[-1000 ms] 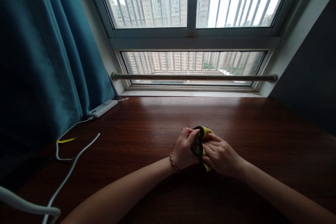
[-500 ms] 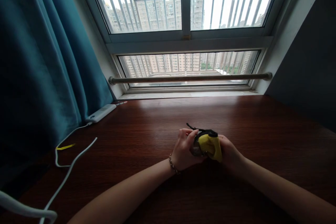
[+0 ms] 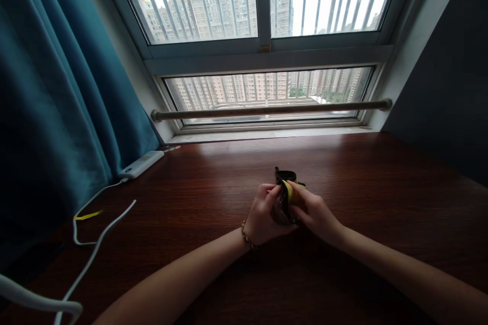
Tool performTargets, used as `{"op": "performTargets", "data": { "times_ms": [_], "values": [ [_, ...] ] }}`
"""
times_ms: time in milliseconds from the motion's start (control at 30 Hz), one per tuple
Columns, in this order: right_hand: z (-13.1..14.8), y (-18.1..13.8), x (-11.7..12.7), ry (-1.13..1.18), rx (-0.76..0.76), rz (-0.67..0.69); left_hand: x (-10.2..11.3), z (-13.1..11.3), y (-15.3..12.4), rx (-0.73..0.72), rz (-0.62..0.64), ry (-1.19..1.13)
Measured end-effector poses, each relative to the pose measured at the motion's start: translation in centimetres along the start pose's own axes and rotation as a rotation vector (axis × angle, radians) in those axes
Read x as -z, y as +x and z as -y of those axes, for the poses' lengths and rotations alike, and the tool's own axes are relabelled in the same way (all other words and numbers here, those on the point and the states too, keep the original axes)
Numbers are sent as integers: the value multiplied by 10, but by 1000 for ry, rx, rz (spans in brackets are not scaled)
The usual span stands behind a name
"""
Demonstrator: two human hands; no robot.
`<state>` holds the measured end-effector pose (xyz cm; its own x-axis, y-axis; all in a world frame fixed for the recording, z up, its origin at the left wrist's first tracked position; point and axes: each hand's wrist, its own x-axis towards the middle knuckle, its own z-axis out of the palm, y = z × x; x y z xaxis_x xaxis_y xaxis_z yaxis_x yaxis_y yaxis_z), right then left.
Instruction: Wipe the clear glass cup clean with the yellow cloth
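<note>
Gripping the yellow cloth with black edging (image 3: 289, 192) from opposite sides, the left hand (image 3: 261, 216) has its fingers curled around the darker side and the right hand (image 3: 318, 213) pinches the yellow side between thumb and fingers. The cloth is positioned between both hands, over the middle of the brown table (image 3: 351, 172), with its black rim projecting toward the window (image 3: 263, 58); whether its underside contacts the table cannot be determined. A white box (image 3: 142, 164) lies at the far left, alongside the blue curtain (image 3: 76, 96), with a white cord (image 3: 114, 221) and a yellow strip (image 3: 89, 215) located nearer the viewer.
</note>
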<state>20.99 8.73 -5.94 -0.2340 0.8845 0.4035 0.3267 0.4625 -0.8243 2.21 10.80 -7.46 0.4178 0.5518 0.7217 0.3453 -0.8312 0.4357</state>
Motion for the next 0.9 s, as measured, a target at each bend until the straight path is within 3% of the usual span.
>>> {"op": "performTargets", "data": {
  "times_ms": [133, 367, 567, 733, 900],
  "values": [
    [-5, -9, -9, -145, 1, 13, 0, -7, -3, -218, 57, 145],
    [-8, -3, -1, -237, -108, 20, 1, -8, -4, -231, 25, 215],
    [-7, 0, -6, -98, -178, 67, 1, -9, -6, -298, -74, 224],
    [-8, -2, -17, 80, -236, 85, -1, -3, -1, -182, -74, -142],
    [-19, -3, -23, 186, -329, 50, -3, 1, -1, -124, 32, -134]
  ]
}}
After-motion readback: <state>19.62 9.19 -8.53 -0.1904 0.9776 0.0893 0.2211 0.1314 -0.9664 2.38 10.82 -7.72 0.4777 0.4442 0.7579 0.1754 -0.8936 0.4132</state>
